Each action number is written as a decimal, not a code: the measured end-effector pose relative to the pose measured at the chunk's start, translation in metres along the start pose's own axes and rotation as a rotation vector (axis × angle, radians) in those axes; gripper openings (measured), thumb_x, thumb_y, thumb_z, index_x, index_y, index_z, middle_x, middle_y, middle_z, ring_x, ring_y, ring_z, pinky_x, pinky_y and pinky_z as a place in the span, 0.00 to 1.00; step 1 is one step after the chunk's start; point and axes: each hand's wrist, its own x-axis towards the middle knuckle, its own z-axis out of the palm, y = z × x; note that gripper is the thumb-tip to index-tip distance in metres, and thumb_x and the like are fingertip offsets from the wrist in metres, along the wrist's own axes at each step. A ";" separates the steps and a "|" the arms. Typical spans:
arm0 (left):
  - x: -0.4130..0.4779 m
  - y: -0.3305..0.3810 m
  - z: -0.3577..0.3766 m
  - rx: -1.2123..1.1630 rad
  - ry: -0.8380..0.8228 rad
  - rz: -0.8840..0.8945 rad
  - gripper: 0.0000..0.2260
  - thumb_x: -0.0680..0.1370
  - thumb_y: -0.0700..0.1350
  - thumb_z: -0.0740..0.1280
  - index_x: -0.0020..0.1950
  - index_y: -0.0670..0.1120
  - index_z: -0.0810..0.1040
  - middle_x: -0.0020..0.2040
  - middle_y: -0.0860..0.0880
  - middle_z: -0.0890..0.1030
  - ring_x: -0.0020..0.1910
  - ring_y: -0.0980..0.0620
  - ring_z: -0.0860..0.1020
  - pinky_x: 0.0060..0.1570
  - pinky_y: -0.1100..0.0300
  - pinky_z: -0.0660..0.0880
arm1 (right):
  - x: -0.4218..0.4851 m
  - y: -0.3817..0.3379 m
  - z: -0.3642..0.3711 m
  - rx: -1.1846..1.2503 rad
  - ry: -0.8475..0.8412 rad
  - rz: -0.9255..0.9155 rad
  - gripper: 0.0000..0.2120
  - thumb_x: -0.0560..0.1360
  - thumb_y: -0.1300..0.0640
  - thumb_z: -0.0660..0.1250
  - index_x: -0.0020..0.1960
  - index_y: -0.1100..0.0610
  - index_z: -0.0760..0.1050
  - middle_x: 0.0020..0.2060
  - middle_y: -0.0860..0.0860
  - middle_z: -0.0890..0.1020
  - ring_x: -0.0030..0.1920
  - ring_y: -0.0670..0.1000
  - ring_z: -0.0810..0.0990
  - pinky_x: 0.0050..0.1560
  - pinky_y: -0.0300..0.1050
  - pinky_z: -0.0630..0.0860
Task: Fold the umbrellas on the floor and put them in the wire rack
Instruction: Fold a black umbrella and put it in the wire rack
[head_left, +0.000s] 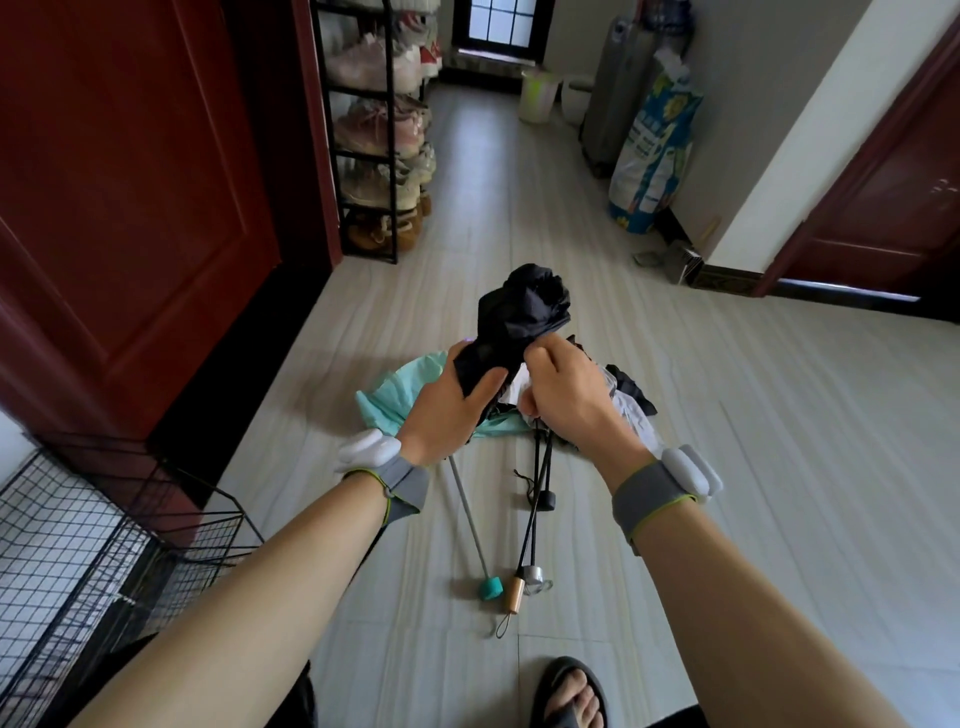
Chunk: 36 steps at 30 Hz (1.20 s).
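The pale tiled floor (779, 467) carries a teal umbrella (387, 400) and a heap of dark umbrellas (631, 387), their shafts lying side by side. The wire rack (104, 545) stands at the left, a shoe shelf (374, 156) farther back.

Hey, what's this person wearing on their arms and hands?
No sleeves or gloves on the left hand or right hand. Each wrist carries a grey fabric band edged in yellow-green, left band and right band, each holding a rounded white plastic unit: left unit, right unit.
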 end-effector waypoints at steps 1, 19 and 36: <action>0.001 -0.001 0.001 0.037 0.015 0.011 0.24 0.82 0.59 0.62 0.75 0.53 0.63 0.49 0.47 0.81 0.46 0.48 0.80 0.38 0.63 0.70 | -0.003 -0.001 0.000 -0.039 0.004 -0.034 0.12 0.82 0.57 0.55 0.46 0.63 0.73 0.32 0.58 0.83 0.27 0.44 0.78 0.31 0.34 0.71; -0.012 0.000 0.007 0.253 -0.124 0.000 0.20 0.80 0.55 0.64 0.67 0.50 0.62 0.45 0.45 0.82 0.42 0.43 0.81 0.41 0.52 0.76 | -0.006 0.009 0.005 -0.054 -0.089 0.066 0.12 0.83 0.55 0.56 0.43 0.58 0.71 0.26 0.50 0.79 0.27 0.45 0.79 0.40 0.50 0.79; -0.025 -0.012 0.035 0.816 0.300 0.201 0.16 0.79 0.50 0.60 0.63 0.42 0.66 0.38 0.44 0.77 0.25 0.43 0.77 0.23 0.59 0.63 | -0.011 0.004 0.020 -0.082 -0.106 0.074 0.15 0.84 0.53 0.57 0.42 0.58 0.73 0.28 0.49 0.80 0.33 0.50 0.84 0.42 0.49 0.80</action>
